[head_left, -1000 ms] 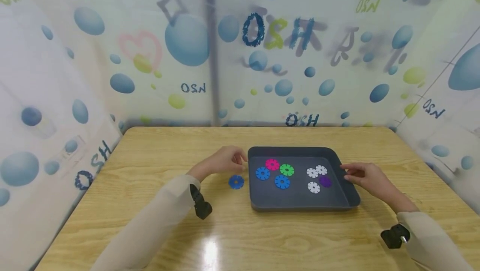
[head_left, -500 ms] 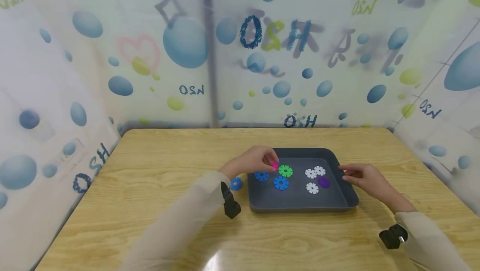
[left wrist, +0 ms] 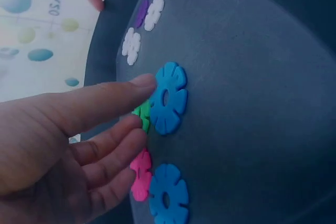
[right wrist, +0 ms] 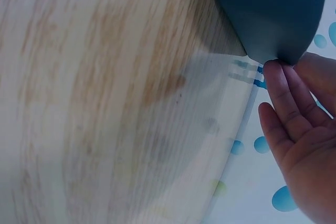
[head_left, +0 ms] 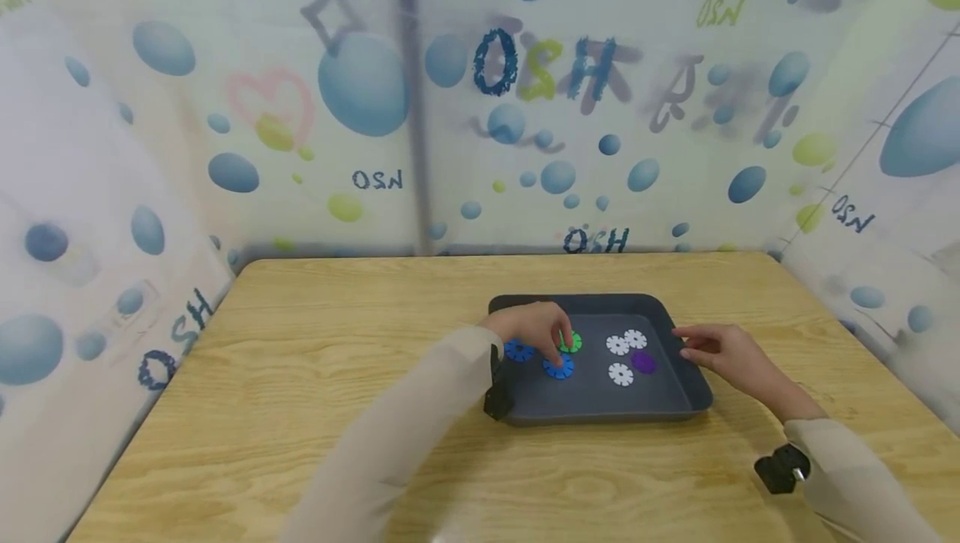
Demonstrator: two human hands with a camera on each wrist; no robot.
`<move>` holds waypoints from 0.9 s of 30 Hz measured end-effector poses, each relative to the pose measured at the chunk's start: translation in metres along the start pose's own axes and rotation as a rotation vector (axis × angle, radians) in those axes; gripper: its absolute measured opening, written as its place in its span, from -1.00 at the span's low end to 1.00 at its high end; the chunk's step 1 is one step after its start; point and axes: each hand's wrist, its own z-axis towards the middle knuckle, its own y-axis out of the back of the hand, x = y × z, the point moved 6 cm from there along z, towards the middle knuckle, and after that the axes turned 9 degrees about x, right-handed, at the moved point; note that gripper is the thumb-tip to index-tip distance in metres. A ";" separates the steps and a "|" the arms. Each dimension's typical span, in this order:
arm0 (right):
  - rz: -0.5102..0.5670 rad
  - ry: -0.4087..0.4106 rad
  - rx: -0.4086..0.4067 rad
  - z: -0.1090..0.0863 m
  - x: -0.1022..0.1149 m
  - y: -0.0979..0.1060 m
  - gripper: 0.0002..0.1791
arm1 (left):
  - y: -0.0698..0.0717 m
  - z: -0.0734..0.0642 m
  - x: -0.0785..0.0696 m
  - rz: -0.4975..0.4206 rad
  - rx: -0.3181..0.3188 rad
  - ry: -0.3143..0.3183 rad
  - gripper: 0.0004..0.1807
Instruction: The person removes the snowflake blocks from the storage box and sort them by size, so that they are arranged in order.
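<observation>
My left hand (head_left: 531, 326) reaches over the dark grey tray (head_left: 600, 408). Its thumb tip is at a blue notched snowflake disc (head_left: 558, 370), and a finger comes down by the green disc (head_left: 574, 343). In the left wrist view, the thumb overlaps that blue disc's edge, the fingers spread apart from it. A pink disc (left wrist: 140, 177) and another blue disc (left wrist: 168, 198) lie below those fingers. At the tray's right rim, my right hand (head_left: 731, 358) holds the edge between thumb and fingers; the right wrist view shows fingertips against the outer wall.
Several white discs (head_left: 620, 374) and a purple disc (head_left: 642, 361) lie in the tray's right half. The tray stands on a wooden table (head_left: 360, 309). Behind is a patterned curtain (head_left: 300, 193).
My left hand has moved right from the tray's left edge, past the pink disc, to the blue and green discs. The loose blue disc on the table is now hidden. The right hand stays put.
</observation>
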 end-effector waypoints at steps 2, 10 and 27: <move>-0.002 0.002 0.000 0.001 0.001 0.001 -0.64 | 0.000 0.002 -0.001 0.044 0.017 0.028 -0.75; 0.000 0.007 -0.001 0.001 0.001 0.001 -0.64 | -0.004 0.007 -0.001 0.104 0.055 0.122 -0.68; 0.011 -0.004 -0.001 0.000 -0.001 0.000 -0.65 | -0.004 0.005 -0.001 0.207 -0.012 0.104 -0.70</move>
